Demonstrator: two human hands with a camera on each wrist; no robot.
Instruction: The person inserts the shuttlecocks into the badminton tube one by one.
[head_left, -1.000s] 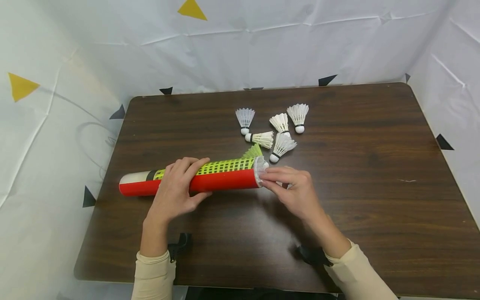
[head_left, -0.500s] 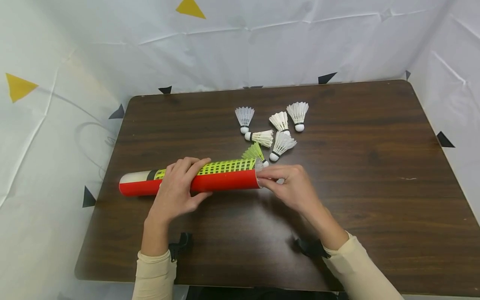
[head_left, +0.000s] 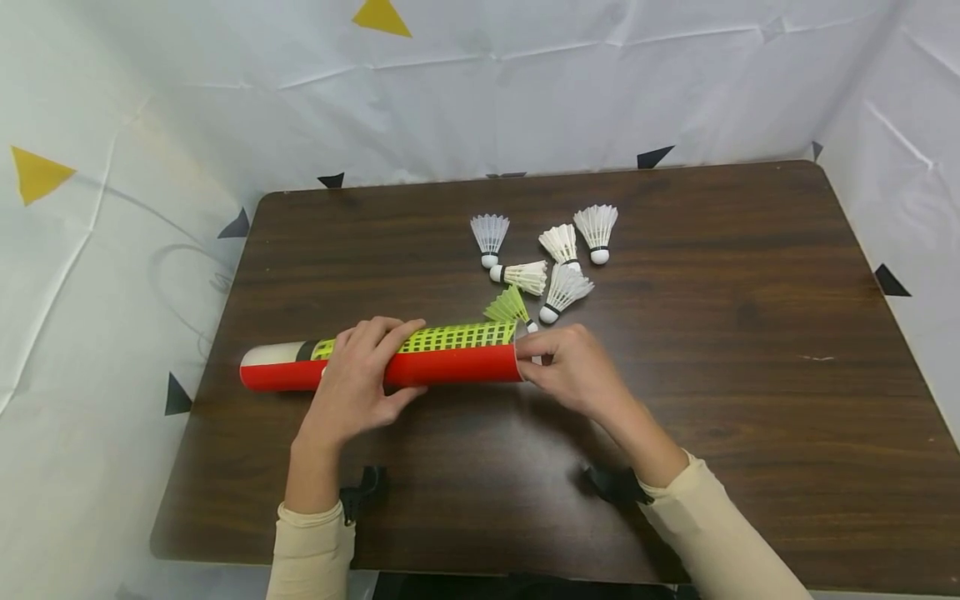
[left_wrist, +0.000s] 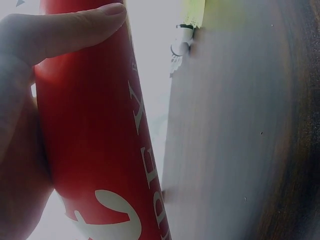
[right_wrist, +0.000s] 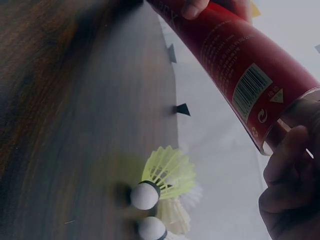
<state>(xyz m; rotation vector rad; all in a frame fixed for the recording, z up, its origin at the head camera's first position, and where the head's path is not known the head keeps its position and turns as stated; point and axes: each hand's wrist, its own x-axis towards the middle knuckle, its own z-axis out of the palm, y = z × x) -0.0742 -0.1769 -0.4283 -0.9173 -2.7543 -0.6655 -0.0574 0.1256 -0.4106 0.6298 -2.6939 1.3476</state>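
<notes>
My left hand grips the middle of a red shuttlecock tube with a yellow-green grid pattern, which lies sideways with its mouth to the right. In the left wrist view the thumb presses across the red side. At the tube's mouth, my right hand has its fingertips just inside the rim. A bit of a white shuttlecock shows between finger and thumb; the tube and fingers hide the rest. Just behind the mouth, a yellow-green shuttlecock lies on the table.
Several white and cream shuttlecocks lie grouped beyond the tube, among them a cream one on its side and a white one at the right. White sheeting rises behind the dark wooden table.
My right hand has moved left, and the white shuttlecock's skirt, visible at the mouth earlier, has gone into the tube. The left hand and tube have barely shifted.
</notes>
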